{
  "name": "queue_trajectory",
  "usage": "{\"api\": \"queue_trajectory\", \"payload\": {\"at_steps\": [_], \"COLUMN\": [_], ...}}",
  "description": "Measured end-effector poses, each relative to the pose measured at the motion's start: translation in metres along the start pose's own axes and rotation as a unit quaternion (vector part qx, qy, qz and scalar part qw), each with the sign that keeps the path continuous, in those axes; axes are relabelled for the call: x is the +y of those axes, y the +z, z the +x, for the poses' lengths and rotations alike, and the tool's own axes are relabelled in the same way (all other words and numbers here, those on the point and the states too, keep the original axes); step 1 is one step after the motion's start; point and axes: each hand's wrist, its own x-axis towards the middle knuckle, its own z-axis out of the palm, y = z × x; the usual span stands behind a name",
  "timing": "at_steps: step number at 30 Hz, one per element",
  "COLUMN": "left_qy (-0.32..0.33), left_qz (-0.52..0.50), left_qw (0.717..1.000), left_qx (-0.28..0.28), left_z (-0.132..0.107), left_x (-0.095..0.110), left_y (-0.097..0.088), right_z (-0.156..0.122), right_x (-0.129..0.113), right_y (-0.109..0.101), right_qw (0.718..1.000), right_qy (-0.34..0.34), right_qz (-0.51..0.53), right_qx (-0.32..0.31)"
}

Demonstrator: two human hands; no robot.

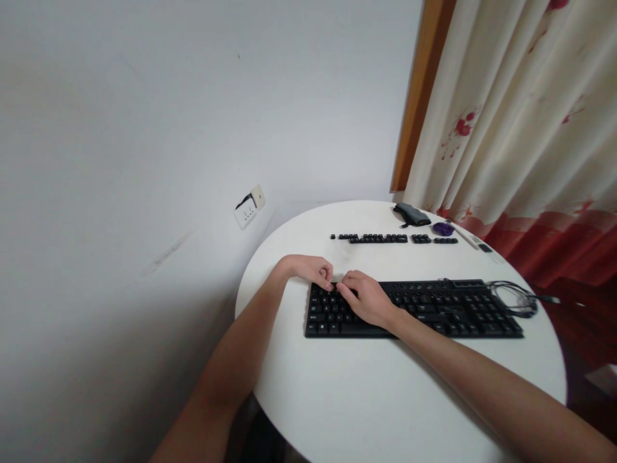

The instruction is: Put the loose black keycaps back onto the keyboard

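Note:
A black keyboard (409,328) lies flat on the white round table (337,399). My left hand (312,269) is at its upper left corner, fingers curled and thumb tip on the top edge. Close beside it, my right hand (366,299) rests over the left part of the keys, its fingers bent together toward the top row. Whether a keycap sits in either hand's fingers is hidden. Behind the keyboard, loose black keycaps (378,238) lie lined up in rows, with one single keycap (332,236) at their left end.
A coiled black cable (523,302) lies at the keyboard's right end. Toward the back right are a grey and black pouch-like item (412,215), a purple bundle (443,229) and a thin pale strip (465,236). A wall with a socket (245,213) stands left; a curtain (525,128) hangs right.

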Motion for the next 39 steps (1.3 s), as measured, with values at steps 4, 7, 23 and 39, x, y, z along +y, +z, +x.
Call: {"api": "queue_trajectory", "payload": {"at_steps": [4,7,23,39], "left_qy": [-0.019,-0.008,-0.005,-0.01], "left_qz": [0.015,0.012,0.049,0.125], "left_qw": [1.0,1.0,0.926,0.911], "left_qx": [-0.003,-0.009,0.373,0.392], "left_z": [0.003,0.004,0.055,0.078], "left_x": [0.002,0.0,-0.019,-0.018], "left_y": [0.003,0.003,0.026,0.018], "right_z": [0.0,0.001,0.0,0.001], "right_x": [-0.001,-0.002,0.03,0.027], "right_y": [0.0,-0.001,-0.019,-0.011], "right_qw": [0.999,0.999,0.99,0.966], "right_qy": [-0.01,-0.011,0.073,0.097], "right_qz": [-0.024,-0.036,-0.123,-0.237], "right_qx": [-0.021,-0.034,-0.007,-0.032]}}
